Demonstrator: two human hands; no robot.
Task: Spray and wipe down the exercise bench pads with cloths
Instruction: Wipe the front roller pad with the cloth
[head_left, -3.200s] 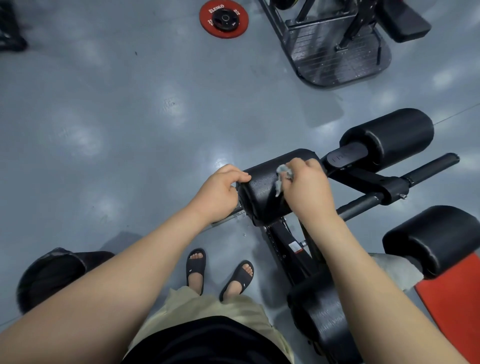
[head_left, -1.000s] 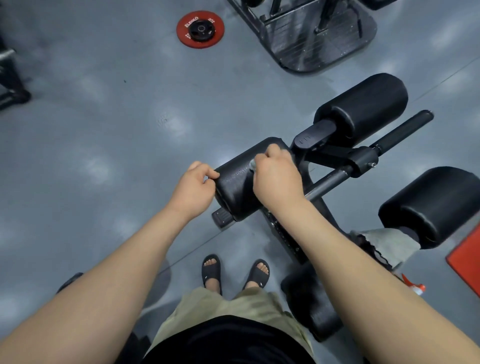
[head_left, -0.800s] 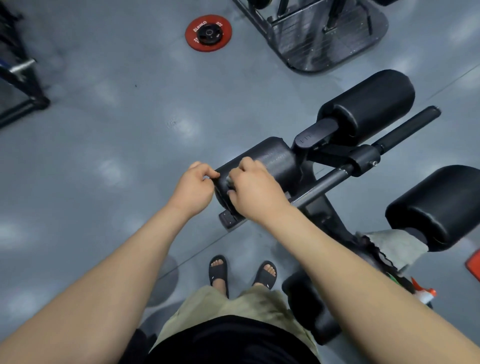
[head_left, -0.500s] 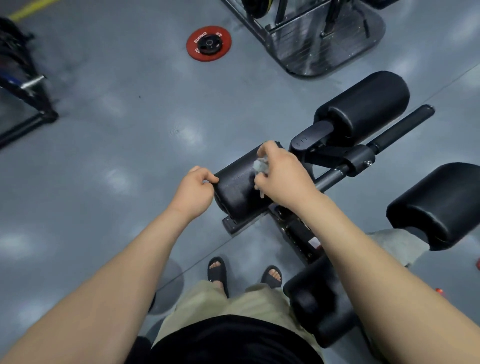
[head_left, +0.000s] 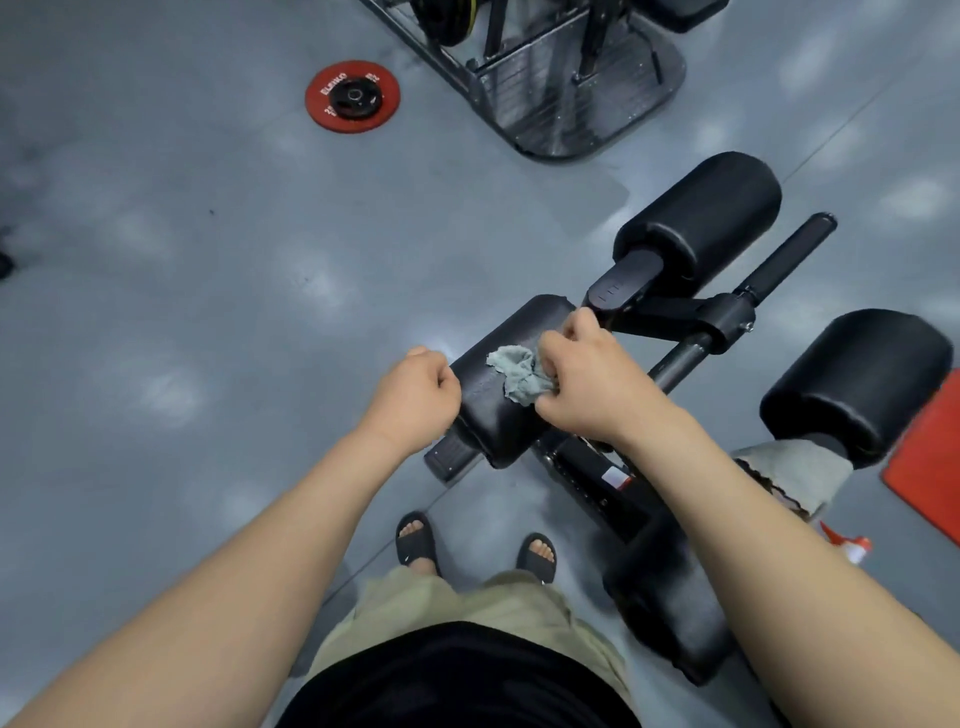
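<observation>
Here, through the head camera, I look down on my two hands at the nearest roller pad (head_left: 519, 322), a black cylinder lying across the black metal frame (head_left: 670, 312) above the grey floor (head_left: 182, 312).

Right hand (head_left: 592, 389): fingers curled round a crumpled grey cloth (head_left: 514, 371), which it presses onto the top of this pad, near the middle of its length. Part of the cloth spills out to the left of the knuckles.

Left hand (head_left: 415, 400): fingers curled into a loose fist, touching the pad's left end. I cannot tell whether it grips the pad's edge or only braces against it.

A second roller pad (head_left: 701, 218) lies beyond the first, on the far side of the frame. A third pad (head_left: 857, 379) sits to the right, well apart from the hands. A second cloth (head_left: 795, 470) hangs just below that third pad. Near it, the red and white tip of a spray bottle (head_left: 849, 545) shows past my right forearm; the rest is hidden. A black handle bar (head_left: 784, 260) juts out between the second and third pads.

On the floor farther off lie a red weight plate (head_left: 353, 96) and the base of a metal rack (head_left: 566, 93). My feet, in black sandals (head_left: 415, 540), stand just left of the frame.
</observation>
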